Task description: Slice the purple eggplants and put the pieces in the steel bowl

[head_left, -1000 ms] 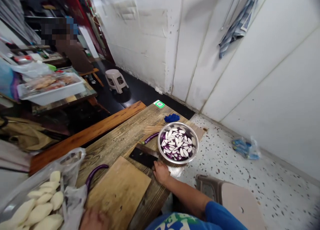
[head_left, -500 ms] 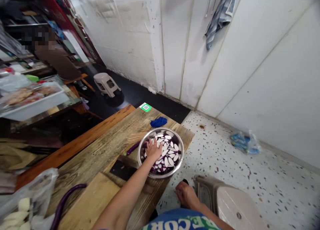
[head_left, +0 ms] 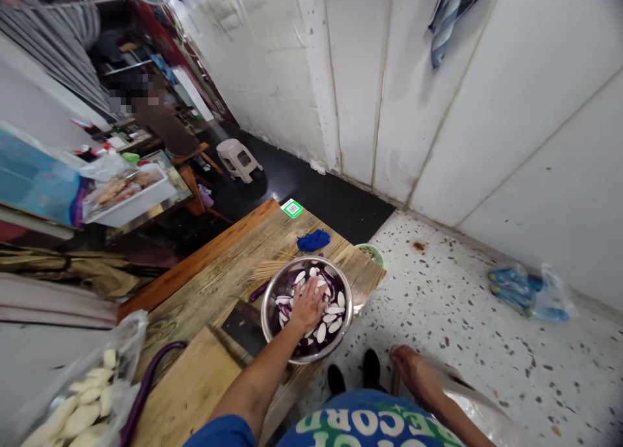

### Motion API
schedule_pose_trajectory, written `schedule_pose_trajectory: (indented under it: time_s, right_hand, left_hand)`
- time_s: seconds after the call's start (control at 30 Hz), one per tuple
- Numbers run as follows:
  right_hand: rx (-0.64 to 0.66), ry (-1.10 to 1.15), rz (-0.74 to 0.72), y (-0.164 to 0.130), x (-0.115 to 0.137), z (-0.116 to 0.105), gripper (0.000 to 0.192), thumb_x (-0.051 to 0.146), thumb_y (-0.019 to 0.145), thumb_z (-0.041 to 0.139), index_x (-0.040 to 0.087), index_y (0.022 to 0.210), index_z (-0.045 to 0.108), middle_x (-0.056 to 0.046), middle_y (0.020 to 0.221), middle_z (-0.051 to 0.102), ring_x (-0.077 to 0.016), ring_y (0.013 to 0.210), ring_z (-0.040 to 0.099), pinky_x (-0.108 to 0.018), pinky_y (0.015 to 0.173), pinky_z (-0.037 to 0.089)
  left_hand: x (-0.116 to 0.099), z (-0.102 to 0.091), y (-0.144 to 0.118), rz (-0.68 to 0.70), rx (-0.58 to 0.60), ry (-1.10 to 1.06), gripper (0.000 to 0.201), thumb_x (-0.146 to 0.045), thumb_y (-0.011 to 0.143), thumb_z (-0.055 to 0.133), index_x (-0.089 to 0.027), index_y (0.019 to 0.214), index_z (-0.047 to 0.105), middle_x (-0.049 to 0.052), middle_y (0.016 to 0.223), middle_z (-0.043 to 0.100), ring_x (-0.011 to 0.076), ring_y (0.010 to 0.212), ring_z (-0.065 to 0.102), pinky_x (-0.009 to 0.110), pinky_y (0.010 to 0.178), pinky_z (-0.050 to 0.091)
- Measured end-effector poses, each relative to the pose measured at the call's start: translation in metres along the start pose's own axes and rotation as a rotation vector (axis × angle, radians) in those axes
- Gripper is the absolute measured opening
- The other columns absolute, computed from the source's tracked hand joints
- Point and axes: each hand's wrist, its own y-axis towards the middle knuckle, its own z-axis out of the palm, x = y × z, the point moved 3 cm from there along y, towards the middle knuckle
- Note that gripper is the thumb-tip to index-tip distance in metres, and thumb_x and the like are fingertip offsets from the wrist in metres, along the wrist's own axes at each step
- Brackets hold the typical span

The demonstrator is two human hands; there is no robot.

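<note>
Down inside the metal bowl (head_left: pixel 272 298), the left hand (head_left: pixel 306 306) lies flat with its fingers spread, pressing on the eggplant slices (head_left: pixel 329 314). The slices are white with purple skin and fill the bowl. The bowl sits near the far corner of the wooden bench (head_left: pixel 219 281). The right hand (head_left: pixel 411 368) is low beside the bench, resting on a pale stool (head_left: pixel 479 418); I cannot tell whether it grips it. Just beside the bowl lies a dark knife (head_left: pixel 243 327), touching a wooden cutting board (head_left: pixel 189 395). A long purple eggplant (head_left: pixel 148 379) curves next to the board. Near it is a clear bag of white pieces (head_left: pixel 80 401). Past the bowl sit a blue cloth (head_left: pixel 313 240) and a green sticker (head_left: pixel 292 208).
</note>
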Motion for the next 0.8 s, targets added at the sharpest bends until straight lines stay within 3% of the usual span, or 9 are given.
schedule_pose_trajectory:
  time_s: [0.3,0.43,0.57,0.7,0.8]
  right_hand:
    - [-0.012,-0.031,0.035,-0.012,0.000,-0.001,0.032,0.038,0.081,0.041,0.019,0.077,0.065,-0.008,0.077,0.060,-0.0207,0.074,0.057,-0.033,0.072,0.040]
    - [-0.042,-0.016,0.025,-0.026,0.005,0.002,0.031,0.040,0.080,0.043,0.020,0.072,0.065,-0.007,0.074,0.061,-0.0201,0.069,0.057,-0.033,0.069,0.042]
    - [-0.081,-0.029,0.057,-0.037,0.011,0.003,0.032,0.042,0.078,0.045,0.020,0.067,0.064,-0.006,0.072,0.061,-0.0198,0.067,0.057,-0.033,0.070,0.043]
    - [-0.076,-0.161,0.054,-0.043,0.012,0.006,0.033,0.040,0.080,0.040,0.020,0.067,0.063,-0.006,0.072,0.061,-0.0212,0.069,0.059,-0.033,0.069,0.044]
    - [-0.090,-0.232,0.044,-0.045,0.004,0.010,0.033,0.038,0.080,0.038,0.021,0.067,0.062,-0.006,0.073,0.062,-0.0212,0.070,0.061,-0.032,0.070,0.045]
  left_hand:
    - [0.010,0.011,-0.004,-0.051,0.067,-0.007,0.053,-0.038,0.086,0.040,-0.030,0.138,0.032,0.005,0.150,0.010,0.0346,0.135,0.008,0.061,0.103,0.009]
    - [0.021,0.007,-0.016,0.107,0.196,-0.035,0.050,-0.041,0.085,0.041,-0.034,0.135,0.035,0.003,0.150,0.011,0.0349,0.135,0.011,0.061,0.101,0.014]
    - [0.030,-0.007,-0.034,0.091,0.268,-0.063,0.055,-0.047,0.084,0.042,-0.038,0.136,0.031,0.003,0.150,0.007,0.0355,0.136,0.004,0.061,0.103,0.004]
    - [0.021,-0.019,-0.047,-0.068,0.393,-0.152,0.061,-0.048,0.084,0.039,-0.039,0.140,0.017,0.004,0.150,-0.006,0.0368,0.135,-0.007,0.067,0.098,-0.001]
    - [0.009,-0.014,-0.053,0.019,0.559,-0.215,0.080,-0.066,0.073,0.043,-0.040,0.141,0.009,0.004,0.149,-0.012,0.0402,0.132,-0.015,0.074,0.090,-0.003]
